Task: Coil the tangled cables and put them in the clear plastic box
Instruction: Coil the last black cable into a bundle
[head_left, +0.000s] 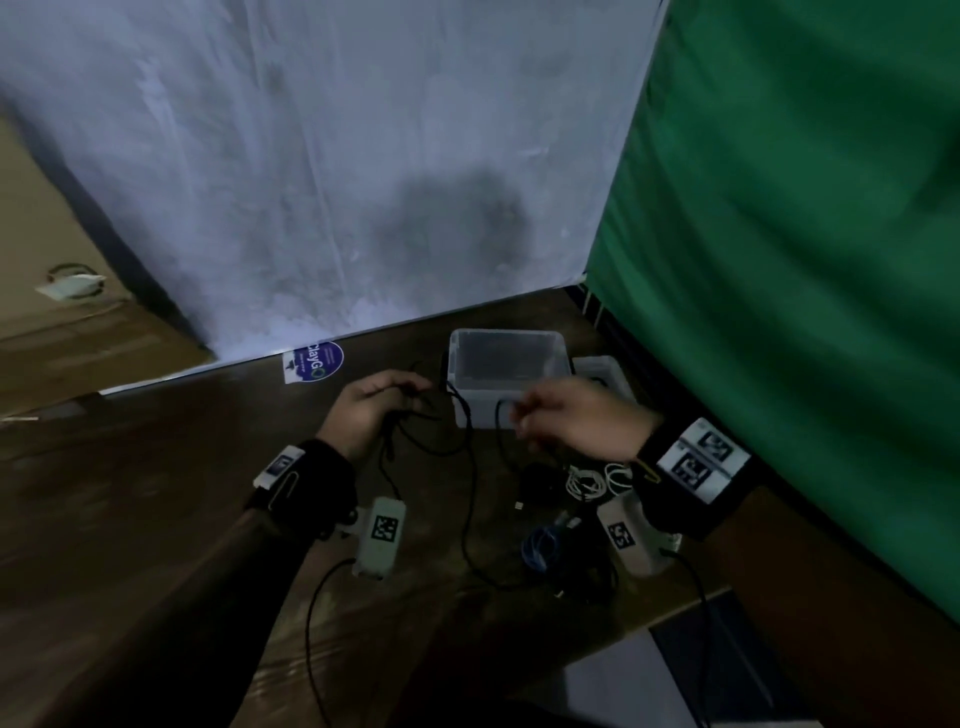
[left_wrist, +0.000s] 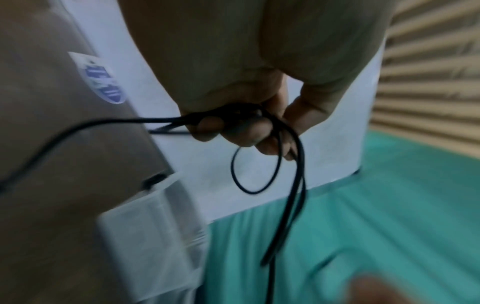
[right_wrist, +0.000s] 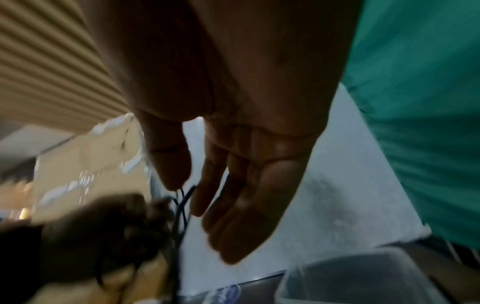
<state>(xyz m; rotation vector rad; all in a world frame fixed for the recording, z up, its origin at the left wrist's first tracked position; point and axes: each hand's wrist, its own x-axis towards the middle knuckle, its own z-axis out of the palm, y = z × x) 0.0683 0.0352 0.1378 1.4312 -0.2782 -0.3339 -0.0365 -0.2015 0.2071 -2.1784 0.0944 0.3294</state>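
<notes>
Dim wooden table (head_left: 156, 493), white and green backdrops; clear plastic box (head_left: 506, 364) stands empty at the back.
The left hand (head_left: 363, 410) clenches black cable (head_left: 470, 499) loops; the right hand (head_left: 571, 421), fingers relaxed, should feed even turns, keeping slack untwisted.

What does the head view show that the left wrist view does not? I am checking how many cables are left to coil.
Only the head view shows the white cables and the blue cable lying uncoiled on the table, and the right hand at the black cable. Only the left wrist view shows the left hand with its fingers curled round several loops of that cable. Both show the clear plastic box, the round sticker and the green cloth.
</notes>
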